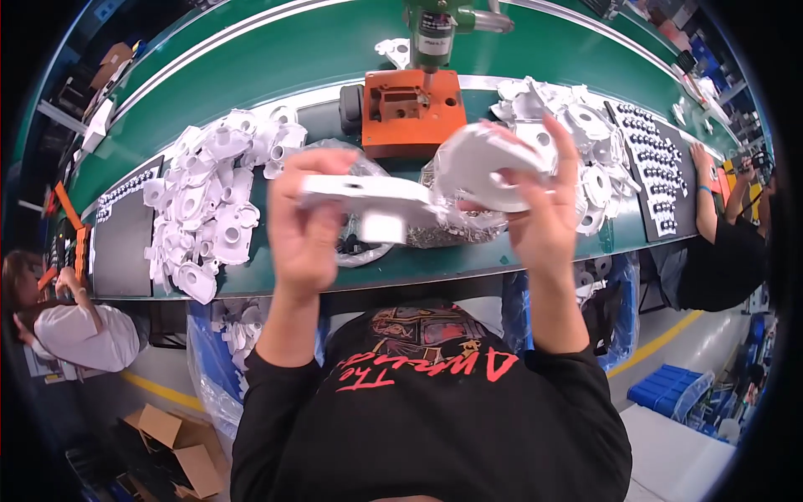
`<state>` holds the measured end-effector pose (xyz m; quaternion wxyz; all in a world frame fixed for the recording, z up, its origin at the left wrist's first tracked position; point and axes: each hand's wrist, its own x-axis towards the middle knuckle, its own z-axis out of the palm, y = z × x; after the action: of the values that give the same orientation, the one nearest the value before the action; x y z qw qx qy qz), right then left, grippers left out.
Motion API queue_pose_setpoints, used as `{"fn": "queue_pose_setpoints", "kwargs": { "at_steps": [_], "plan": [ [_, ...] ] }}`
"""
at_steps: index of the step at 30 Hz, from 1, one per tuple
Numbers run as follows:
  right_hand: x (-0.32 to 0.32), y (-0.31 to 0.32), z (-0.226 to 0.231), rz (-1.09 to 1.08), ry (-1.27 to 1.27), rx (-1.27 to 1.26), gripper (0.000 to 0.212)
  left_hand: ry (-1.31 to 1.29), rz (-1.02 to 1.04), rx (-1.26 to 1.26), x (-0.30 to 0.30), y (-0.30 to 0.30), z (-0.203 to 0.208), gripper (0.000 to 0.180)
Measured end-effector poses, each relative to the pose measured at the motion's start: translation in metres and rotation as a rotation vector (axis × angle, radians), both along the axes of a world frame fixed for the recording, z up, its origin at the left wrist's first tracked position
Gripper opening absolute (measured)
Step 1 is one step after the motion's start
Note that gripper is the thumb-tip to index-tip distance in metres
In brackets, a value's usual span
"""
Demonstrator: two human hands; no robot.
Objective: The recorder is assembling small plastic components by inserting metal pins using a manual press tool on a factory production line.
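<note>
My left hand (309, 226) grips a white plastic housing part (372, 197), seen edge-on with a short block hanging below it. In my right hand (548, 201) is another white plastic part (485, 171), rounded and tilted, slightly blurred. Both parts are held up over the bench, close to each other at the middle. Behind them stands an orange fixture block (411, 125) beneath a green press head (433, 38). Partly hidden below the parts lie a clear bag of small metal pieces (456, 233) and a plastic-lined dish with dark bits (361, 251).
Piles of white plastic parts lie at left (205, 205) and right (594, 180) on the green bench (284, 272). Black trays hold rows of small dark pieces (657, 159). Blue lined bins (619, 314) stand below the bench edge. Other people work at both sides.
</note>
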<state>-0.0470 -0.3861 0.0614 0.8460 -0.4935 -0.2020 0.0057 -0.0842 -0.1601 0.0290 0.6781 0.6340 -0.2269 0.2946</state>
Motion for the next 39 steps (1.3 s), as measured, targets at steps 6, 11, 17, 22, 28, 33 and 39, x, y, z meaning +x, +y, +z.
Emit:
{"fn": "queue_pose_setpoints", "kwargs": {
  "at_steps": [6,11,17,22,28,33,39],
  "plan": [
    [-0.015,0.033,-0.014,0.368,-0.079,-0.019,0.061,-0.212,0.094,0.289,0.015,-0.012,0.014,0.027],
    [-0.021,0.042,-0.013,0.352,-0.02,-0.008,0.057,-0.28,0.065,0.081,0.019,-0.033,0.001,0.038],
    [-0.022,0.031,-0.015,0.391,0.067,-0.081,0.051,0.043,0.043,0.172,-0.003,-0.028,0.005,0.034],
    [-0.008,0.019,-0.01,0.322,-0.108,-0.357,0.043,0.156,-0.036,0.529,-0.003,0.0,0.026,0.043],
    [0.004,0.021,-0.006,0.356,0.051,-0.447,0.053,0.332,-0.163,0.799,0.007,0.012,0.047,0.027],
    [0.03,0.006,-0.007,0.044,-0.198,-0.648,0.035,0.238,0.086,0.892,0.04,0.029,0.044,0.02],
    [0.04,-0.015,-0.035,0.05,-0.567,-1.369,0.021,0.144,0.115,0.961,0.114,0.048,-0.005,0.02]
  ]
}}
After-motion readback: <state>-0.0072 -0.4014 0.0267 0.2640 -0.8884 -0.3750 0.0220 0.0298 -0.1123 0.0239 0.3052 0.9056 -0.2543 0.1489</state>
